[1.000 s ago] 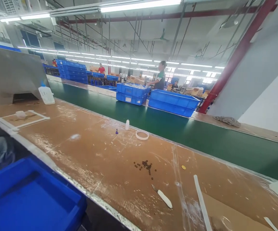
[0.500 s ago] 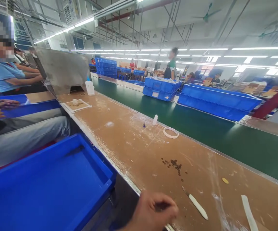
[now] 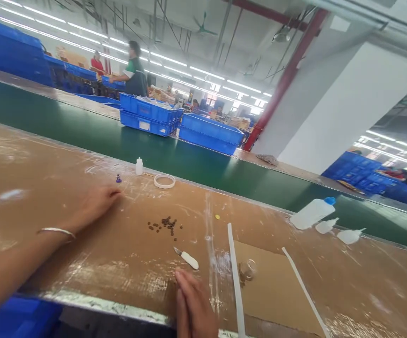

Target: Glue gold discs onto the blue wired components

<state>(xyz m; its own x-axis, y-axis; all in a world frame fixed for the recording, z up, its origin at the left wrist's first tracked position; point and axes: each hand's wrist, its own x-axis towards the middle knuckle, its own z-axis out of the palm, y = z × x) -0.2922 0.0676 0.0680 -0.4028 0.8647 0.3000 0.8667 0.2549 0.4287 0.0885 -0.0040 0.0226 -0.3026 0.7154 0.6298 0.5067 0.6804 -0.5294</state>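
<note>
My left hand (image 3: 101,202) rests low over the bench at left, its fingers curled together. Its fingertips are nearest a small dark blue object (image 3: 119,179); what they hold, if anything, is hidden. At the front edge, the fingers and thumb of my right hand (image 3: 198,305) are pressed together; I cannot make out anything in them. Just beyond it lies a knife (image 3: 189,259) with a white-wrapped handle, apart from the fingers. Several small dark discs (image 3: 168,223) are scattered between the hands. A brown cardboard sheet (image 3: 277,295) with white strips along its sides carries a small clear cup (image 3: 249,269).
At the bench's back are a small white bottle (image 3: 139,167) and a white tape ring (image 3: 164,181). A large bottle with a blue cap (image 3: 312,213) and two small squeeze bottles lie at right. A green conveyor (image 3: 94,136) runs behind, with blue crates (image 3: 150,115) beyond.
My view has swung right, bringing the cardboard sheet and right-hand bottles into sight. Only one hand showed before; both show now. The neighbouring person and the near blue tray's inside have left view.
</note>
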